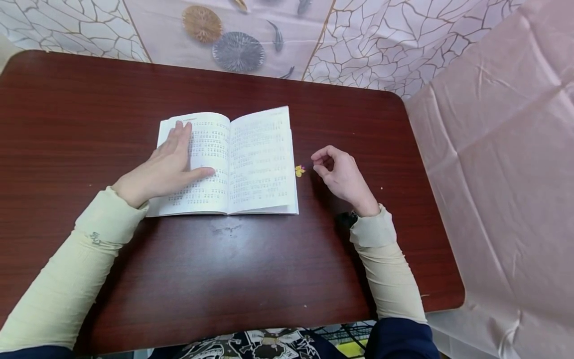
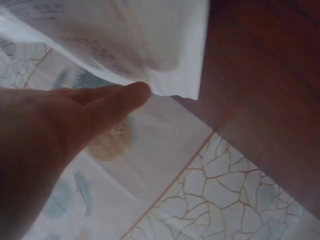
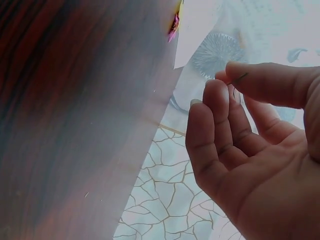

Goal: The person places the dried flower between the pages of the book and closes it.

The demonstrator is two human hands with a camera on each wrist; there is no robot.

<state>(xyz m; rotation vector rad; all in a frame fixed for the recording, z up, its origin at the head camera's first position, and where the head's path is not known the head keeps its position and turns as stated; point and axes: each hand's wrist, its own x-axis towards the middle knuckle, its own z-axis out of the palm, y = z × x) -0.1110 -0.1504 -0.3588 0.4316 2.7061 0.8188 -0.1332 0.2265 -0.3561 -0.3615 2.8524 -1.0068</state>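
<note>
Yellow and pink, a small flower (image 1: pixel 299 171) is seen at the right edge of an open book (image 1: pixel 257 159), which is laid on a red-brown table (image 1: pixel 269 289); whether its inner side is tucked beneath the page cannot be told. The left page is partly covered by the left hand (image 1: pixel 163 172), laid on it with straight fingers, thumb spread and nothing gripped. By the right hand (image 1: pixel 343 177), set just beyond the flower, a thin dark strand (image 3: pixel 242 77) seems to be pinched between thumb and fingertip; whether it is joined to the flower cannot be made out.

The book is best held down with a flat, even palm, so that the pages are not sprung up while the flower is handled. Since the petals are probably fragile, a light touch is called for, without any squeeze. The right page's lower corner is slightly lifted from the leaves beneath, so petals could be snagged there if the approach is hurried.

Rows of small print are carried by both pages, but no word can be read. A dark mark is borne by the left sleeve (image 1: pixel 100 217), also illegible, and no brand can be made out
</note>
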